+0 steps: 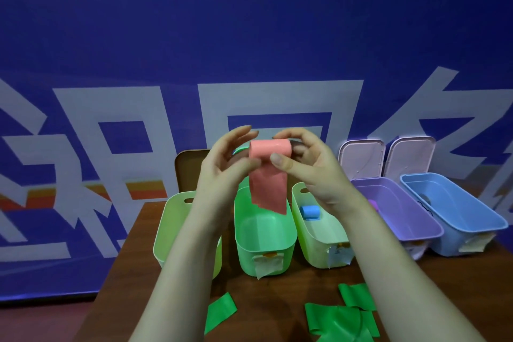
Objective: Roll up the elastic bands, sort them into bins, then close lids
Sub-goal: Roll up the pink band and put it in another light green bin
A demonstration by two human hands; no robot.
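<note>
I see the person's left forearm covering much of the leftmost pale green bin (172, 219). The left hand (222, 164) and right hand (311, 166) both pinch the rolled top of the pink elastic band (268, 175) above the green bin (263, 244), with its loose tail hanging. A blue roll (310, 211) lies in the third bin (319, 241). Something purple in the purple bin (410, 211) hides behind the right wrist. The green bands (341, 319) in front run off the bottom edge.

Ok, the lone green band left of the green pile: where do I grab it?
Probably pinch the lone green band at its far short end, coming down from above. It lies flat on the table, so only an edge gives a grip, and rolling starts from an end.
</note>
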